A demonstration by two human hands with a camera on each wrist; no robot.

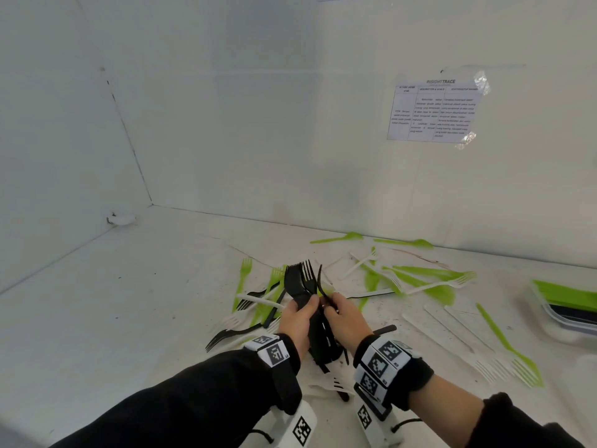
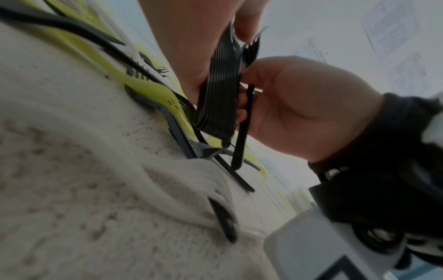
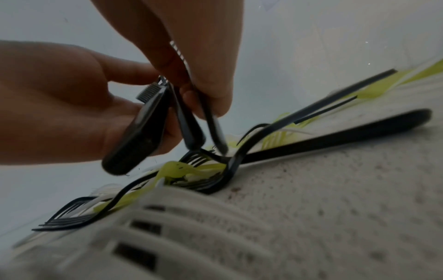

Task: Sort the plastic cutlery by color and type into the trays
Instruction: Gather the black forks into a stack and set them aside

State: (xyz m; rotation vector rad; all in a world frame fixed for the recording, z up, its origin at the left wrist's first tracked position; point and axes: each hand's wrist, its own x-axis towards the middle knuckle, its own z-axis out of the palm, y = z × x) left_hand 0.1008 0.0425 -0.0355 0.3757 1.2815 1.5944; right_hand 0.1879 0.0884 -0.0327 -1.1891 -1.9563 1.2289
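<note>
The left hand (image 1: 298,321) grips a stacked bundle of black plastic forks (image 1: 302,286), fingers curled round the handles; the right hand (image 1: 345,318) pinches one more black fork (image 1: 323,287) beside it. Only the head view shows the clear tray (image 1: 562,313) at far right — green cutlery inside — and loose pieces scattered on the white surface (image 1: 129,302).

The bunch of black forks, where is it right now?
In the head view the bunch of black forks stands tines-up at the middle, gripped by the left hand, with the right hand beside it, above the scattered cutlery.
</note>
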